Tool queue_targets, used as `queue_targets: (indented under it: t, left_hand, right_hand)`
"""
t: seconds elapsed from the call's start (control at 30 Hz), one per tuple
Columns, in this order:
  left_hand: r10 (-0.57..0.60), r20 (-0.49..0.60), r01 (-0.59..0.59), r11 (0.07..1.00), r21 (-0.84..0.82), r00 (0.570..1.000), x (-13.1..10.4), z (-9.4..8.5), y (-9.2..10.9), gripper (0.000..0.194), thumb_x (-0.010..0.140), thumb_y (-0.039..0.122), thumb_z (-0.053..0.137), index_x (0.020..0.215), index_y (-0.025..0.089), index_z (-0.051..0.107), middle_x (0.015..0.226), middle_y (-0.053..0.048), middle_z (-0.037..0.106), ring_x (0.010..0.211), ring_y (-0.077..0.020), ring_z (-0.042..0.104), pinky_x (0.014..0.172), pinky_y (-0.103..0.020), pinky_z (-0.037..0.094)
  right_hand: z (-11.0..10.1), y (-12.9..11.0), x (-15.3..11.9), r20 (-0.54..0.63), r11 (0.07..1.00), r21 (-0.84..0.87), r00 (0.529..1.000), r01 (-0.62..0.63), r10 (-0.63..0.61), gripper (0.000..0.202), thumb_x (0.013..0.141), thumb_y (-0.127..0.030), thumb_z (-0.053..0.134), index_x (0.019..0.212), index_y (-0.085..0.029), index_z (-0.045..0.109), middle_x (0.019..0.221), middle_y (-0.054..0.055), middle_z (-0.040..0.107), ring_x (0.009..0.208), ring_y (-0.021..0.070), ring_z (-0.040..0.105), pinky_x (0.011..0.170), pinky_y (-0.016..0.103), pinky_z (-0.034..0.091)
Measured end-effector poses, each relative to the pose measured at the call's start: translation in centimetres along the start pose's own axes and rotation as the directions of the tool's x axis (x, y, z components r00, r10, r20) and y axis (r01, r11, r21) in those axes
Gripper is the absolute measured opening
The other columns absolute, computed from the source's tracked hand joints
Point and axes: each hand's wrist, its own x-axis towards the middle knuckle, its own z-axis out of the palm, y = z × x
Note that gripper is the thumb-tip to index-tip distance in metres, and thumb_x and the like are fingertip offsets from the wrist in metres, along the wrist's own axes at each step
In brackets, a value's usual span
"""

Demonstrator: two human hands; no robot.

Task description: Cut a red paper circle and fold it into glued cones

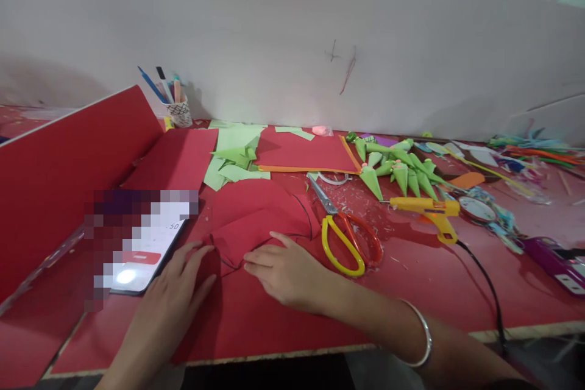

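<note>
Red paper pieces (251, 210) with dark lines along some edges lie on the red table in front of me. My left hand (176, 289) rests at their left side, fingers apart, its fingertips by the left edge of the paper. My right hand (283, 268) lies over the lower part of the paper with its fingers stretched out, palm down. Neither hand grips anything. Scissors (343, 237) with one yellow and one red handle lie spread just right of the paper. A lit phone (148, 256) sits beside my left hand.
Behind are light green paper pieces (237, 137) and a red sheet stack (306, 152). To the right lie green paper cones (400, 173), a yellow glue gun (425, 207) with a black cord, and a purple object (555, 262). A pen cup (179, 113) stands at the back left.
</note>
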Motion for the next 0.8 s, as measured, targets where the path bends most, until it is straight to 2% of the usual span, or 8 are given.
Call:
queue_targets:
  t: [0.07, 0.13, 0.23, 0.3, 0.4, 0.53, 0.67, 0.8]
  left_hand:
    - [0.010, 0.020, -0.010, 1.000, -0.015, 1.000, -0.1, -0.2, -0.2, 0.037, 0.086, 0.034, 0.034, 0.120, 0.024, 0.042, 0.125, -0.008, 0.044, 0.110, -0.0252, 0.049, 0.090, -0.041, 0.041]
    - [0.023, 0.039, -0.022, 0.999, -0.026, 0.999, -0.2, -0.3, -0.4, 0.039, 0.086, 0.033, 0.035, 0.123, 0.026, 0.040, 0.127, -0.007, 0.042, 0.112, -0.0247, 0.047, 0.091, -0.040, 0.041]
    - [0.014, 0.045, -0.013, 0.999, -0.034, 0.999, -0.3, -0.2, -0.5, 0.041, 0.085, 0.030, 0.035, 0.126, 0.026, 0.037, 0.129, -0.007, 0.041, 0.112, -0.0242, 0.048, 0.090, -0.039, 0.042]
    - [-0.015, 0.037, 0.016, 0.999, -0.031, 0.999, -0.2, -0.2, -0.2, 0.043, 0.085, 0.029, 0.034, 0.128, 0.024, 0.036, 0.130, -0.008, 0.041, 0.112, -0.0240, 0.049, 0.090, -0.039, 0.043]
    - [-0.071, -0.001, 0.071, 0.997, 0.012, 0.997, 0.3, -0.2, 1.1, 0.045, 0.086, 0.035, 0.034, 0.129, 0.023, 0.037, 0.130, -0.010, 0.043, 0.112, -0.0267, 0.048, 0.090, -0.043, 0.042]
    - [-0.110, -0.007, 0.110, 0.994, 0.015, 0.994, 1.6, -0.4, 3.0, 0.047, 0.085, 0.043, 0.035, 0.128, 0.023, 0.041, 0.119, -0.011, 0.052, 0.110, -0.0306, 0.048, 0.088, -0.048, 0.041]
    - [-0.173, -0.010, 0.170, 0.973, -0.154, 0.985, 2.3, -0.4, 3.9, 0.049, 0.086, 0.042, 0.034, 0.131, 0.023, 0.033, 0.121, -0.011, 0.043, 0.106, -0.0274, 0.051, 0.082, -0.044, 0.047]
    - [-0.210, -0.087, 0.173, 0.933, -0.316, 0.974, 2.7, -0.7, 4.1, 0.047, 0.086, 0.041, 0.037, 0.129, 0.026, 0.032, 0.119, -0.010, 0.034, 0.090, -0.0203, 0.057, 0.078, -0.040, 0.050]
  right_hand:
    - [-0.9, 0.8, -0.2, 0.004, 0.999, 0.042, 1.000, -0.018, 0.018, 0.026, 0.088, -0.015, 0.039, 0.107, -0.017, 0.057, 0.112, 0.005, 0.060, 0.102, 0.0155, 0.052, 0.095, 0.037, 0.034]
    - [-2.1, 2.2, -0.8, -0.034, 0.990, 0.066, 0.991, -0.126, 0.128, 0.027, 0.087, -0.017, 0.040, 0.108, -0.018, 0.057, 0.109, 0.006, 0.060, 0.101, 0.0154, 0.053, 0.089, 0.032, 0.039]
    - [-3.3, 4.9, -2.4, -0.144, 0.904, 0.091, 0.893, -0.417, 0.426, 0.029, 0.086, -0.022, 0.042, 0.113, -0.018, 0.052, 0.109, 0.008, 0.058, 0.102, 0.0189, 0.052, 0.085, 0.035, 0.042]
    - [-3.5, 6.2, -3.5, -0.129, 0.848, 0.076, 0.838, -0.525, 0.530, 0.046, 0.080, -0.031, 0.052, 0.123, -0.017, 0.044, 0.115, 0.012, 0.055, 0.107, 0.0257, 0.050, 0.086, 0.041, 0.042]
    - [-3.3, 7.2, -4.6, -0.052, 0.844, 0.113, 0.845, -0.524, 0.532, 0.071, 0.072, -0.034, 0.060, 0.134, -0.019, 0.029, 0.124, 0.014, 0.048, 0.114, 0.0289, 0.044, 0.091, 0.044, 0.039]
    - [-2.7, 7.4, -5.0, -0.039, 0.859, 0.207, 0.873, -0.468, 0.485, 0.070, 0.074, -0.027, 0.059, 0.135, -0.023, 0.026, 0.130, 0.010, 0.043, 0.120, 0.0253, 0.037, 0.098, 0.041, 0.033]
    - [-2.2, 7.7, -4.8, -0.051, 0.839, 0.260, 0.861, -0.478, 0.506, 0.071, 0.076, -0.023, 0.056, 0.137, -0.025, 0.019, 0.132, 0.009, 0.040, 0.121, 0.0236, 0.037, 0.098, 0.042, 0.033]
    - [-2.2, 7.5, -4.5, -0.028, 0.838, 0.284, 0.869, -0.467, 0.494, 0.068, 0.078, -0.020, 0.054, 0.137, -0.027, 0.019, 0.133, 0.009, 0.041, 0.122, 0.0230, 0.037, 0.097, 0.042, 0.033]
